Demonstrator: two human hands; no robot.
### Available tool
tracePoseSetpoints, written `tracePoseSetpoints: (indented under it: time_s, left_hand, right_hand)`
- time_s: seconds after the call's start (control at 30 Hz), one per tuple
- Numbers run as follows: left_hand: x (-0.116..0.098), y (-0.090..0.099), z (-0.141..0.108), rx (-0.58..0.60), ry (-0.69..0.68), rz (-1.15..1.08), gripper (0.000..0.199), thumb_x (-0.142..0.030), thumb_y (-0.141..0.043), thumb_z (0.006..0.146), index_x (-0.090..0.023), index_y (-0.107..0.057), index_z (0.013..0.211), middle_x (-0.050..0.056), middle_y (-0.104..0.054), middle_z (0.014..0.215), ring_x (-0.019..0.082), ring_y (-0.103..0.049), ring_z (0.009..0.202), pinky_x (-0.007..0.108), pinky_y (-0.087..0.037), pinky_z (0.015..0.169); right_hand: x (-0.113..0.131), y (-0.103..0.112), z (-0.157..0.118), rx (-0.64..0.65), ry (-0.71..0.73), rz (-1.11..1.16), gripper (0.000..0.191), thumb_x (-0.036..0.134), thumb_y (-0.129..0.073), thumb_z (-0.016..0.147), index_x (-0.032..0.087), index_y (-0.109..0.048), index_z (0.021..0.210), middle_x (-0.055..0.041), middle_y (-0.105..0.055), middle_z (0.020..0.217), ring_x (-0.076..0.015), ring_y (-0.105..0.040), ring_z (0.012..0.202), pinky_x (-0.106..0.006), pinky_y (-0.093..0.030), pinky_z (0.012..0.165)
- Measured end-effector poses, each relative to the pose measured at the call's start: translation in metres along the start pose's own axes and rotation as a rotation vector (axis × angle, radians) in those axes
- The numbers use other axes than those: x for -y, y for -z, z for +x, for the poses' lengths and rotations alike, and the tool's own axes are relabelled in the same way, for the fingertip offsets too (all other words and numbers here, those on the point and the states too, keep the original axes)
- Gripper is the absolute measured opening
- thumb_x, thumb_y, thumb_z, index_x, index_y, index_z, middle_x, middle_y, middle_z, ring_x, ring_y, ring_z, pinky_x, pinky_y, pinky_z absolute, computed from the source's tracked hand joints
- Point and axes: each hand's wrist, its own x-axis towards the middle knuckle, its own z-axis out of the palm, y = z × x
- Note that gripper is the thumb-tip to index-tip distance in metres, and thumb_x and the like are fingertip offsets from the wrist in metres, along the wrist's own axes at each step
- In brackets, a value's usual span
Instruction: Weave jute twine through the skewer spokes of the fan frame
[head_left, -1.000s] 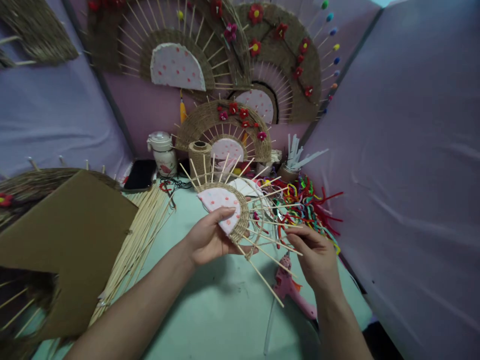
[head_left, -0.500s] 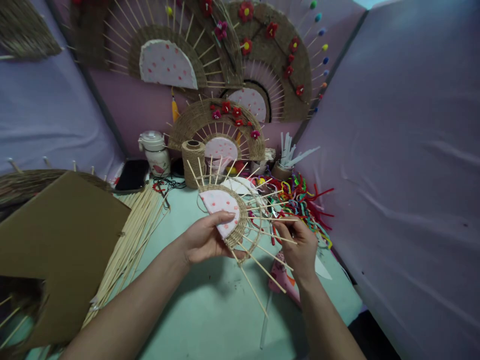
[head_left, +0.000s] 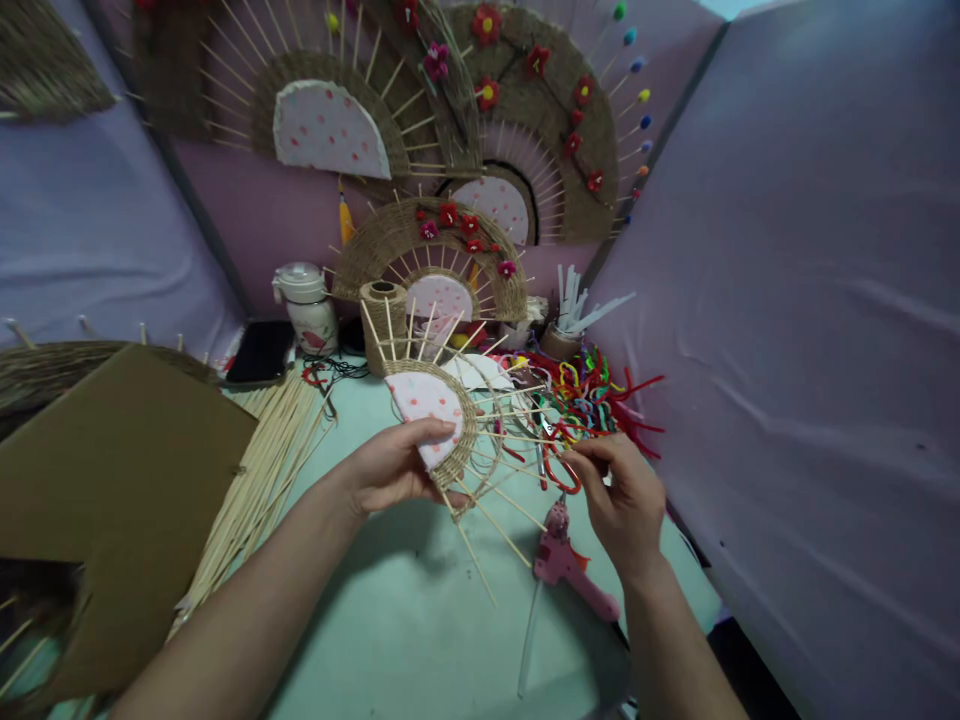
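Observation:
My left hand [head_left: 394,470] grips a small half-round fan [head_left: 427,405], its thumb lying on the white, pink-spotted centre. Woven twine edges that centre, and thin bamboo sticks spread outward from it. A loose loop of twine [head_left: 501,440] runs across the sticks. To the right of the fan, my right hand [head_left: 621,500] is closed in a pinch close to the stick tips; what lies between its fingers is too fine to make out. Red-handled scissors [head_left: 566,475] lie just behind its fingertips. Below them rests a pink glue gun [head_left: 562,560] with a clear glue stick.
Bamboo sticks [head_left: 251,480] and cut cardboard [head_left: 127,470] lie at left. Behind stand a twine spool [head_left: 385,325], a lidded jar [head_left: 307,310] and a finished fan [head_left: 360,250]. A phone [head_left: 260,352] lies by the jar. Coloured pipe cleaners [head_left: 600,390] heap at right.
My right hand has drawn away to the right from the stick tips, uncovering the glue gun and scissors. My left hand and the fan have shifted slightly left.

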Motion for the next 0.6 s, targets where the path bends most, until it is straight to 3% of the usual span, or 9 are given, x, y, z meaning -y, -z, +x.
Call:
tracePoseSetpoints:
  time_s: [0.13,0.3,0.47,0.6]
  left_hand:
    - [0.001,0.002,0.000,0.025,0.035,0.050,0.021,-0.021,-0.060,0.075,-0.010,-0.062,0.092,0.008,-0.066,0.075,0.019,-0.063,0.064,0.041,-0.056,0.059]
    - [0.000,0.013,0.001,0.118,0.058,0.049,0.017,-0.021,-0.065,0.071,-0.010,-0.064,0.084,0.008,-0.066,0.071,0.019,-0.063,0.063,0.036,-0.055,0.057]
    - [0.004,0.023,0.003,0.189,0.091,0.080,0.019,-0.022,-0.063,0.072,-0.009,-0.066,0.085,0.009,-0.067,0.072,0.020,-0.064,0.063,0.038,-0.054,0.063]
    - [0.010,0.021,0.008,0.266,0.093,0.068,0.017,-0.017,-0.061,0.071,-0.008,-0.067,0.085,0.010,-0.068,0.074,0.021,-0.065,0.067,0.039,-0.053,0.068]
  right_hand:
    - [-0.001,0.009,0.006,0.118,0.035,0.009,0.003,0.018,-0.062,0.082,0.021,-0.063,0.083,-0.0035,-0.062,0.075,-0.0167,-0.055,0.072,-0.031,-0.044,0.066]
    - [-0.007,0.008,0.004,0.179,-0.222,0.209,0.007,0.023,-0.062,0.081,0.020,-0.064,0.074,-0.0009,-0.061,0.068,-0.0141,-0.055,0.062,-0.027,-0.043,0.058]
    - [-0.006,-0.008,-0.002,0.230,-0.409,0.504,0.009,0.021,-0.063,0.076,0.020,-0.063,0.067,0.0008,-0.060,0.064,-0.0124,-0.053,0.058,-0.024,-0.042,0.054]
    - [0.008,-0.029,-0.006,0.125,-0.523,0.490,0.008,0.023,-0.063,0.075,0.019,-0.065,0.068,0.0007,-0.060,0.064,-0.0118,-0.052,0.057,-0.024,-0.042,0.054]
